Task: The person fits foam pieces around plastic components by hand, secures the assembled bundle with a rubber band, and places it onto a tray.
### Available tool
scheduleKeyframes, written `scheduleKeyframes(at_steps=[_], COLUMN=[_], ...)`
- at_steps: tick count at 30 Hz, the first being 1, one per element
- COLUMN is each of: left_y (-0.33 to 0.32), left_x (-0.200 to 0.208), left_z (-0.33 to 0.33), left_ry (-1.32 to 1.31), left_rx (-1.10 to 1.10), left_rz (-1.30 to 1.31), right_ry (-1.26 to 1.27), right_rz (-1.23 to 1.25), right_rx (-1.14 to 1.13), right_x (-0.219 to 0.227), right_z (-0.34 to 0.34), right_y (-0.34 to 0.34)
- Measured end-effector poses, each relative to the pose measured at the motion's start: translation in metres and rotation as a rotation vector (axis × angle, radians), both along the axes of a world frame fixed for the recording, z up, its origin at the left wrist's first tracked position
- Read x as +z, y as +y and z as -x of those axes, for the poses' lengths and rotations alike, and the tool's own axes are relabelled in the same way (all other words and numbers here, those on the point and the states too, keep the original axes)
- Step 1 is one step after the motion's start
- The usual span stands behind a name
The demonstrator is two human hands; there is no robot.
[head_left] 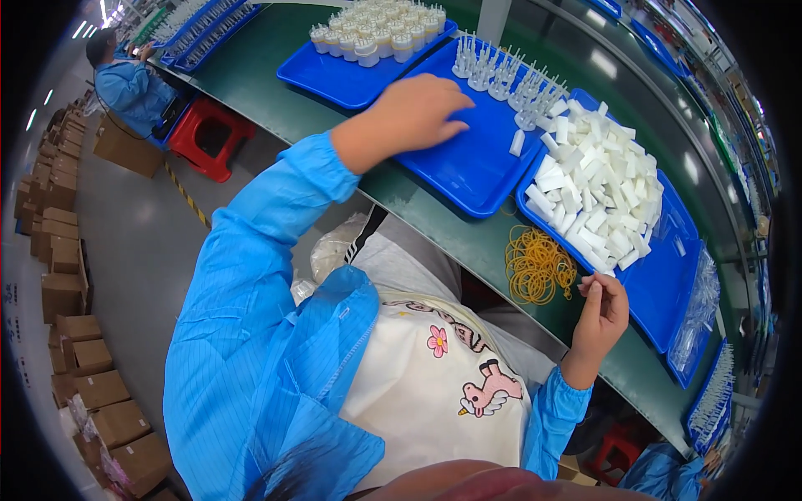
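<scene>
My left hand (411,121) is over the left side of the middle blue tray (476,179), thumb and fingers apart, with nothing visible in it. Clear plastic pieces with thin upright prongs (501,75) stand along that tray's far side, and one small white piece (517,143) lies near them. At the near edge of a heap of white blocks (597,175), my right hand (603,313) is closed in a pinch. What its fingertips hold, if anything, is too small to make out. Beside it on the green table lies a tangle of yellow rubber bands (539,263).
Round white capped pieces (380,33) fill part of another blue tray (322,79) at the far left. Right of the heap lie a blue tray (656,288) and clear plastic bags (695,313). A co-worker (129,88) sits beyond a red stool (210,138); cardboard boxes (100,397) line the floor.
</scene>
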State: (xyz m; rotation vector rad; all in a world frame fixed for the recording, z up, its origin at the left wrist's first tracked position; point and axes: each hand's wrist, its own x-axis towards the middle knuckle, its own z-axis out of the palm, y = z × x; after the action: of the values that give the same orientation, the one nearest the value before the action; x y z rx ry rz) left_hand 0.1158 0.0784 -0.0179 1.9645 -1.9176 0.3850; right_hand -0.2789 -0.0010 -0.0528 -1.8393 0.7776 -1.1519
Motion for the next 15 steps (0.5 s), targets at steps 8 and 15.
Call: scheduleKeyframes(at_steps=[8, 15], left_y=[-0.060, -0.068], left_x=[0.009, -0.010], left_z=[0.028, 0.012], left_ry=[0.046, 0.241], left_rx=[0.217, 0.100], left_rz=[-0.312, -0.253], right_ry=[0.296, 0.367], right_rz=[0.384, 0.818], right_rx=[0.159, 0.197], right_x=[0.067, 0.052], right_z=[-0.030, -0.058], right_y=[-0.049, -0.089])
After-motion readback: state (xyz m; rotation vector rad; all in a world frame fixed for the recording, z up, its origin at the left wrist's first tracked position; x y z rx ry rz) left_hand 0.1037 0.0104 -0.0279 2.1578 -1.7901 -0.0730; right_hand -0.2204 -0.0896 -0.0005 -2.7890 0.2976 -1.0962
